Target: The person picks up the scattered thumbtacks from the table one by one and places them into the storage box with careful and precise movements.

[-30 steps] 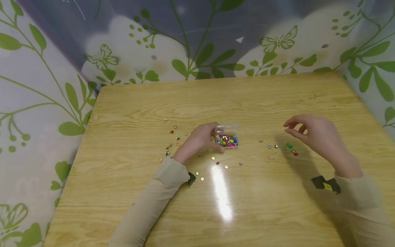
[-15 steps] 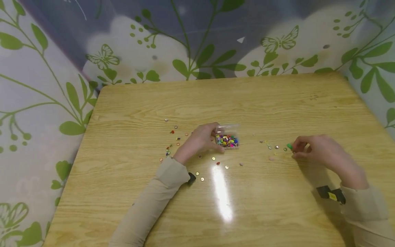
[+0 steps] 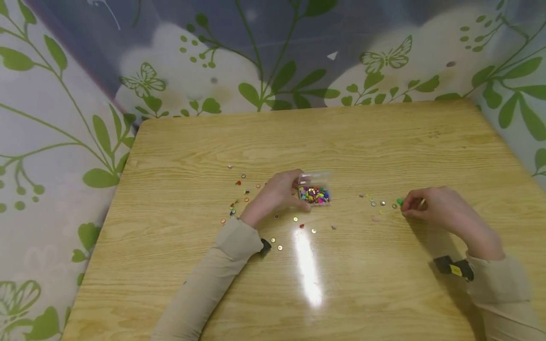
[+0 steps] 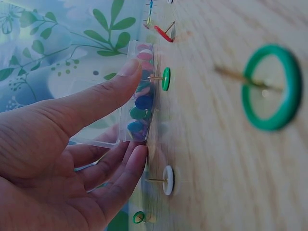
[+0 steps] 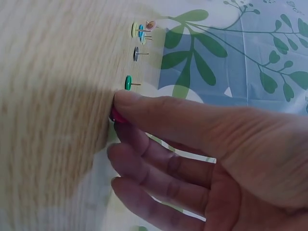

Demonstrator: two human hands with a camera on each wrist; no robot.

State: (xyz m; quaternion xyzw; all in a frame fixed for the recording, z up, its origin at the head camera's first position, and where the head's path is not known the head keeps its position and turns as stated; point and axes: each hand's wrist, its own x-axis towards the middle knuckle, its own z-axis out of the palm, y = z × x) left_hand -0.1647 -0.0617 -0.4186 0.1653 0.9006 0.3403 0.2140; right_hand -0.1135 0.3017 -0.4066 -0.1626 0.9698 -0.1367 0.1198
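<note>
My left hand grips the left side of a small clear plastic box that rests on the table with its lid raised. Colourful thumbtacks fill the box, seen through its wall in the left wrist view. Off to the right, my right hand is down at the tabletop. Its thumb and index finger pinch a red thumbtack, mostly covered by the thumb. Just beyond the fingertips lies a green thumbtack, with several others in a row behind it.
Loose thumbtacks lie scattered on the wooden table, left of the box, in front of it and between the two hands. Many rest point up. Behind the table's far edge stands a leaf-patterned wall covering.
My right hand has come down and slightly right onto the table, where its fingers now pinch the red thumbtack. The left hand and the box have stayed in place.
</note>
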